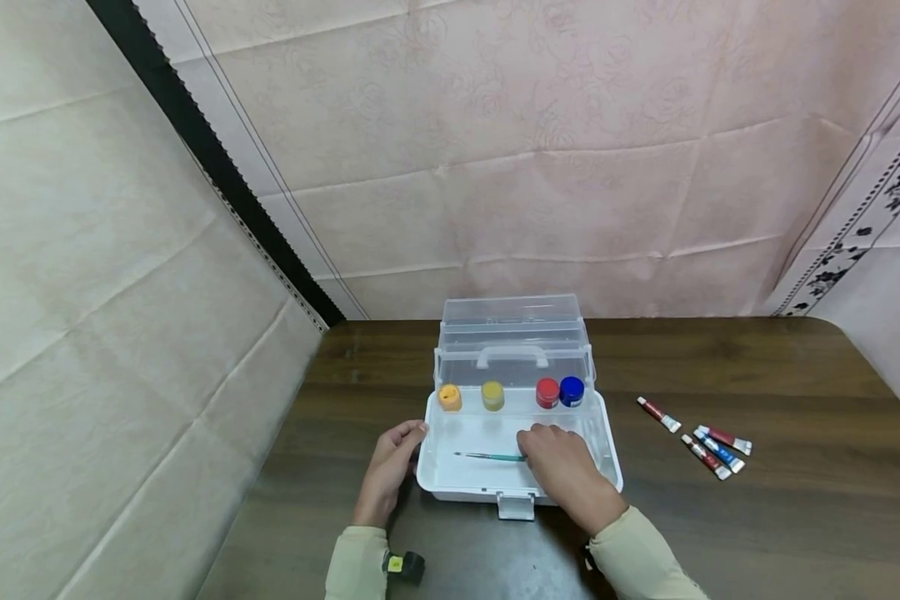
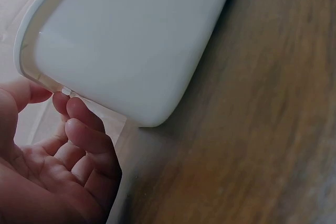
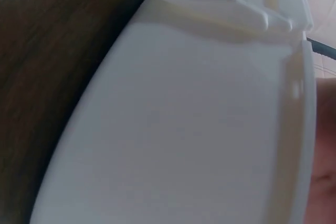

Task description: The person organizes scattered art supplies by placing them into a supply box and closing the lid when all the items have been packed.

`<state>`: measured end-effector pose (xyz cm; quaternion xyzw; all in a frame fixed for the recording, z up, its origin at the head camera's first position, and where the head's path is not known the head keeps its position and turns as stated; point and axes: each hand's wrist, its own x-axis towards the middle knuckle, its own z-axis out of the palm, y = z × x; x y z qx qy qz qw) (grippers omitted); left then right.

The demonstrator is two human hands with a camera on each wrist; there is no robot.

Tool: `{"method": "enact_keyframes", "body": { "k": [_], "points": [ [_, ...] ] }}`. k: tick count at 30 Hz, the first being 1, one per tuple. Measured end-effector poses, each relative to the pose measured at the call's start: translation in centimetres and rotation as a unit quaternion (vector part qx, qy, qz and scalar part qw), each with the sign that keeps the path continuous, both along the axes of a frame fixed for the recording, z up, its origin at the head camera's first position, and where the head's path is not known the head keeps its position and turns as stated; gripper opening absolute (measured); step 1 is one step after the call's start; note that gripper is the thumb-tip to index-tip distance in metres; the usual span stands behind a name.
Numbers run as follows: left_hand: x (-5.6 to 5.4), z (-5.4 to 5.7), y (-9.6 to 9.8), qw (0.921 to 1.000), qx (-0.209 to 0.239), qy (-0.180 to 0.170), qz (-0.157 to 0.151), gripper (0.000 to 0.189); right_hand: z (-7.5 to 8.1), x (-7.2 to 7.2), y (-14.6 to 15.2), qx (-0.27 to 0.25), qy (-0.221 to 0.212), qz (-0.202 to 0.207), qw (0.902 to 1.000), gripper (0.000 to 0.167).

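Note:
A white plastic box (image 1: 472, 433) stands on the table, its clear lid (image 1: 513, 315) tipped up at the back. My left hand (image 1: 390, 467) pinches the rim at the box's left side; thumb and fingertips at that edge show in the left wrist view. Over the right half of the box, my right hand (image 1: 566, 467) has its fingers curled at one end of a thin green paintbrush (image 1: 487, 456), whose tip points left. The box's outer wall (image 3: 184, 103) fills most of the right wrist view, hiding nearly all of that hand.
Along the back inside the box stand an orange jar (image 1: 450, 398), a yellow jar (image 1: 492, 397), a red jar (image 1: 547, 393) and a blue jar (image 1: 572, 392). Several paint tubes (image 1: 658, 414) lie on the table to the right. A front latch (image 1: 516, 507) hangs down.

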<state>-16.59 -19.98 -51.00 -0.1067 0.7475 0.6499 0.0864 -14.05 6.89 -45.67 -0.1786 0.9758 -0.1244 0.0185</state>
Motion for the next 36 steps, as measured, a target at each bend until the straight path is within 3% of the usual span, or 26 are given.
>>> {"method": "enact_keyframes", "body": {
  "k": [8, 17, 29, 36],
  "points": [
    [-0.2, -0.1, 0.1, 1.0, 0.001, 0.006, -0.001, 0.038, 0.0, -0.1, 0.1, 0.004, -0.022, -0.006, 0.9997, 0.012],
    [-0.3, 0.0, 0.0, 0.9999, 0.001, 0.011, -0.004, 0.041, 0.9, 0.6, 1.3, -0.005, 0.038, -0.008, 0.9992, 0.016],
    [-0.1, -0.2, 0.0, 1.0, 0.003, 0.009, -0.002, 0.042, 4.1, 2.8, 4.7, -0.049, 0.113, 0.01, 0.9923, 0.016],
    [0.0, -0.2, 0.0, 1.0, 0.002, 0.001, -0.002, 0.041, 4.9, 2.8, 7.9, -0.082, 0.121, -0.037, 0.9885, 0.01]
  ]
}}
